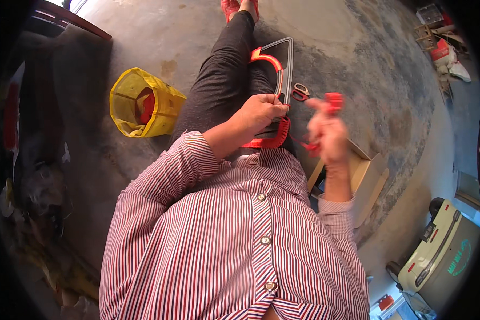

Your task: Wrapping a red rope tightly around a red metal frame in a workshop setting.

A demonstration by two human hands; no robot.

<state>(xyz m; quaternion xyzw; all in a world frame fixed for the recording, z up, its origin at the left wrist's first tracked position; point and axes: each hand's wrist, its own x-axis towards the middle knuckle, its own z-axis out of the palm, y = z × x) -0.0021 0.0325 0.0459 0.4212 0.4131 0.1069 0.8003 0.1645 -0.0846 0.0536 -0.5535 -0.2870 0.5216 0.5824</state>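
A grey-edged frame (290,58) with rounded corners lies across my lap, partly covered by red strip (276,140) along its near end and by a smooth orange-red band (272,58) farther off. My left hand (258,114) pinches the frame's side, thumb and fingertips together. To the right, my right hand (328,130) is raised and smeared by motion, with its fingers curled round a red bundle (334,101); a bit of red strip hangs near its lower side. A pair of scissors (301,92) lies just right of the frame.
A yellow bag (160,106) stands open on the left with red material inside. An open cardboard box (365,176) sits by my right forearm. Farther right is a pale toy-like vehicle or case (432,245) with wheels. Clutter (445,53) lies at the far right.
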